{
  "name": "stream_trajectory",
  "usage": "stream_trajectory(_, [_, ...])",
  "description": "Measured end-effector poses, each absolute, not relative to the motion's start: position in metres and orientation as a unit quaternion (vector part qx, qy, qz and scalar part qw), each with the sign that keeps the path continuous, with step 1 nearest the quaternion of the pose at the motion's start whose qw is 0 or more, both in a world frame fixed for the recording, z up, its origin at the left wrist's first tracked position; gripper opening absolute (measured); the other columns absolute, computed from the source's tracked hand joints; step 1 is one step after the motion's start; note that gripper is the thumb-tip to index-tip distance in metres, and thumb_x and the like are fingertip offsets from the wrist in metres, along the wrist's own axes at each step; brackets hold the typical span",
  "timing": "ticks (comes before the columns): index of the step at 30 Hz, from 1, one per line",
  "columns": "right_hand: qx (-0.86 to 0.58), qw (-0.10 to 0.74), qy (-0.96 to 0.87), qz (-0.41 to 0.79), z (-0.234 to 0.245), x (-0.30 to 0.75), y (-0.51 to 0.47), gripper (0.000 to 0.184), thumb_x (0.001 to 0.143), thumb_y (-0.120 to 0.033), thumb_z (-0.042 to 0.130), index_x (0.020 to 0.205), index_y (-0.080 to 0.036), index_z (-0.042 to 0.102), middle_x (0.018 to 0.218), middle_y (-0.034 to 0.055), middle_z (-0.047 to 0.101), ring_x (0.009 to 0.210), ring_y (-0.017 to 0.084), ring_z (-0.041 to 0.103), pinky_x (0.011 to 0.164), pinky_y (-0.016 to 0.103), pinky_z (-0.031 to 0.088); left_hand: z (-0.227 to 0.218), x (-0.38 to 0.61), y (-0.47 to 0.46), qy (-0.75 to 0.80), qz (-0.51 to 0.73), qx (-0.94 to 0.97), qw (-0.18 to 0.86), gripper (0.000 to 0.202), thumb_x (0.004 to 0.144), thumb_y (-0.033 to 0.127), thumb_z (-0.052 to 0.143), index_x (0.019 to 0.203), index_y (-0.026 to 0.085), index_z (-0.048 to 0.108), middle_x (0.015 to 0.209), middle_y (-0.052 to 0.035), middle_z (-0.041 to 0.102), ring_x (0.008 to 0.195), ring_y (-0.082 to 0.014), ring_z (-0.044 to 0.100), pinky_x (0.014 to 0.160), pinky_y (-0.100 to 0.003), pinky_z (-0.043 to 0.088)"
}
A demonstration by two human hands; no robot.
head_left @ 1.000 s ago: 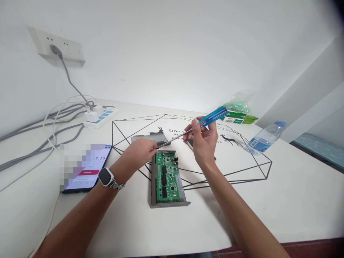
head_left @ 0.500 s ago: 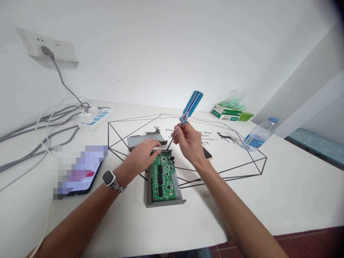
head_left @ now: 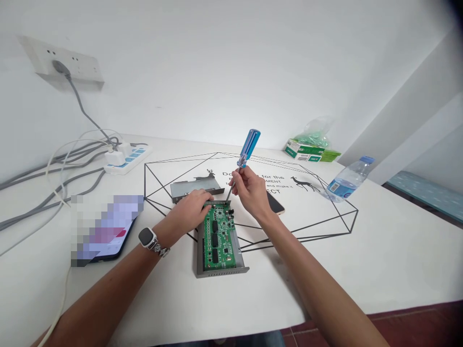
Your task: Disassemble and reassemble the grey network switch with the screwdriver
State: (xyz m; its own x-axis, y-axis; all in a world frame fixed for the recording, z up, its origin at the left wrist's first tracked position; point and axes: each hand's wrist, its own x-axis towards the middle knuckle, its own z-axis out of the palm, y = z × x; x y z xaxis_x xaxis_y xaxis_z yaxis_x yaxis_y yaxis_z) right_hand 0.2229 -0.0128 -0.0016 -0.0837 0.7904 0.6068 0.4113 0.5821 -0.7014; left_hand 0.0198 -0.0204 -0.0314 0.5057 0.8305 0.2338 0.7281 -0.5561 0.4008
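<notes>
My right hand point(head_left: 251, 193) pinches a blue-handled, steel-shafted screwdriver point(head_left: 249, 148) upright, its tip by the top edge of the green circuit board point(head_left: 219, 236) in its grey metal chassis point(head_left: 220, 272) at twelve o'clock, while my left hand point(head_left: 188, 209) lies nearly flat, holding nothing, at the board's eleven o'clock corner.

Circuit board point(head_left: 219, 236) in chassis point(head_left: 220, 273), bottle point(head_left: 347, 185) right

I've got one feed: head camera, worn on the person's head, looking forward and down, close over the left hand point(head_left: 188, 213), right hand point(head_left: 251, 195) and bench point(head_left: 361, 270).
</notes>
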Motion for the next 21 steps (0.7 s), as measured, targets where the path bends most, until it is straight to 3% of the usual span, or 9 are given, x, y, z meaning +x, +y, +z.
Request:
stream_trajectory(5, [-0.429,0.532,-0.705,0.189,-0.002,0.223,-0.012,0.027,0.099,-0.045,0.051,0.086,-0.021,0.054,0.074,0.0006,0.067,0.055,0.011,0.061,0.059,0.025,0.050,-0.034,0.023,-0.026,0.535,0.202,0.816,0.084,0.036,0.089,0.026,0.050,0.122,0.013,0.060,0.121,-0.0153,0.059,0.114,-0.0315,0.058,0.092,-0.043,0.051])
stream_trajectory(10, [-0.428,0.538,-0.699,0.195,-0.001,0.223,-0.012,0.025,0.099,-0.042,0.052,0.085,-0.021,0.054,0.073,0.0006,0.067,0.054,0.011,0.061,0.058,0.026,0.050,-0.033,0.027,-0.028,0.625,0.153,0.764,0.051,0.031,0.087,0.039,0.053,0.098,0.012,0.062,0.103,-0.0174,0.063,0.098,-0.0335,0.063,0.079,-0.042,0.051])
stream_trajectory(15, [-0.425,0.544,-0.696,0.198,-0.002,0.222,-0.012,0.025,0.099,-0.042,0.052,0.086,-0.021,0.055,0.073,0.0003,0.066,0.054,0.011,0.060,0.058,0.026,0.050,-0.029,0.033,-0.028,0.644,0.121,0.754,0.057,0.025,0.088,0.034,0.049,0.097,0.012,0.060,0.090,-0.0152,0.068,0.084,-0.0311,0.068,0.067,-0.036,0.048])
stream_trajectory(21, [-0.430,0.544,-0.693,0.199,-0.001,0.222,-0.012,0.026,0.098,-0.045,0.052,0.087,-0.021,0.055,0.072,0.0002,0.066,0.054,0.011,0.060,0.057,0.026,0.050,-0.031,0.038,-0.029,0.650,0.122,0.749,0.053,0.021,0.088,0.029,0.047,0.094,0.012,0.060,0.088,-0.0158,0.069,0.080,-0.0303,0.069,0.062,-0.035,0.047])
